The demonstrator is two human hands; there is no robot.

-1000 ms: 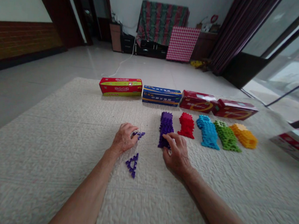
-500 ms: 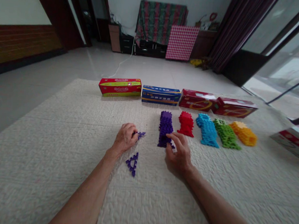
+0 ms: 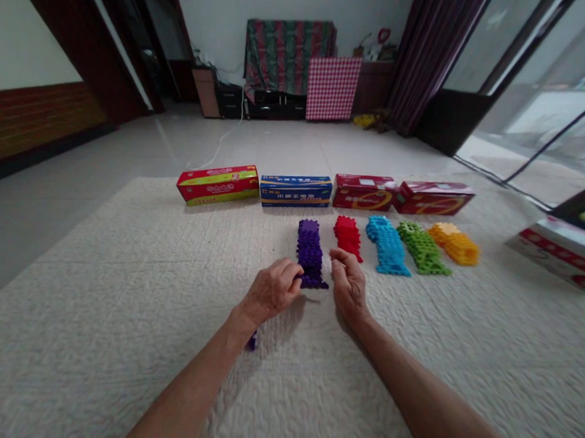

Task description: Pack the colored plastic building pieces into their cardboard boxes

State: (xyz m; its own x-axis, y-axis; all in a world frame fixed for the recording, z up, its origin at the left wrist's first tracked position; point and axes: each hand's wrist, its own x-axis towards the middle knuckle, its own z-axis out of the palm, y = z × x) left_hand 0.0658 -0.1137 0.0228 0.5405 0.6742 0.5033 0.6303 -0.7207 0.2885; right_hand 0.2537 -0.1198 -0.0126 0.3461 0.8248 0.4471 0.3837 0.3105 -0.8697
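A row of stacked purple plastic pieces [image 3: 309, 250] lies on the cream quilted mat [image 3: 116, 300]. My left hand [image 3: 273, 290] is curled at the near end of that row, fingers pinched on a purple piece pressed against it. My right hand [image 3: 347, 283] sits just right of the row's near end, fingers bent, thumb and forefinger close together, with nothing visible in them. A loose purple triangle piece [image 3: 252, 340] peeks out from under my left forearm.
Right of the purple row lie red [image 3: 347, 235], blue [image 3: 387, 246], green [image 3: 423, 248] and orange [image 3: 454, 243] stacks. Several long boxes [image 3: 294, 190] line the mat's far edge. Another box [image 3: 560, 254] lies at right. Tiled floor and furniture are beyond.
My left hand has carried its purple piece rightward to the near end of the purple row. My right hand shifted slightly right of the row. The camera view moved.
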